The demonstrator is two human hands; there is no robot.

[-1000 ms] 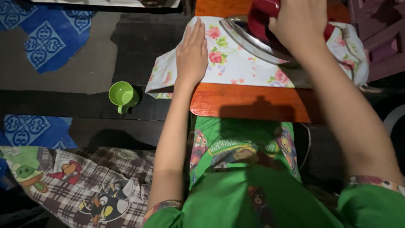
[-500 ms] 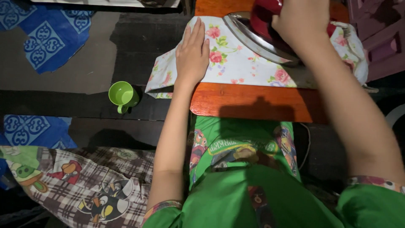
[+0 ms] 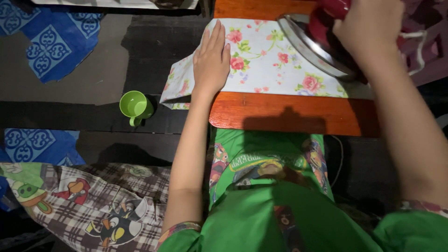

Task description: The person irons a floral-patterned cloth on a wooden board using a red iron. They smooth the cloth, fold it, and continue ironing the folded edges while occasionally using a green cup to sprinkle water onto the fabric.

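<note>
Ironing of a floral cloth (image 3: 266,65) is under way on an orange-brown wooden board (image 3: 289,112). The cloth lies flat across the far part of the board, its left end hanging off the board edge in a loose fold.

The left hand (image 3: 212,60) rests palm down on the left part of the cloth, fingers straight and close together, pinning the fabric. The right hand (image 3: 368,28) is closed around the red handle of an iron (image 3: 317,44), whose metal soleplate shows tilted above the right part of the cloth.

Progress, as judged: the stretch between hand and iron looks smooth, so pressing appears well advanced there. The hanging left end looks unpressed, and the strip under the left palm cannot be assessed.

On the dark floor to the left stand a green cup (image 3: 135,106), blue patterned cloths (image 3: 51,46) and, nearer, a checked cartoon-print fabric (image 3: 93,205).

Limits of view: the iron's top and the board's far and right ends are cut off by the frame. Whether the soleplate touches the cloth cannot be told. The right forearm hides the cloth's right end. The scene is dim at the right, where a white cord (image 3: 417,42) shows.
</note>
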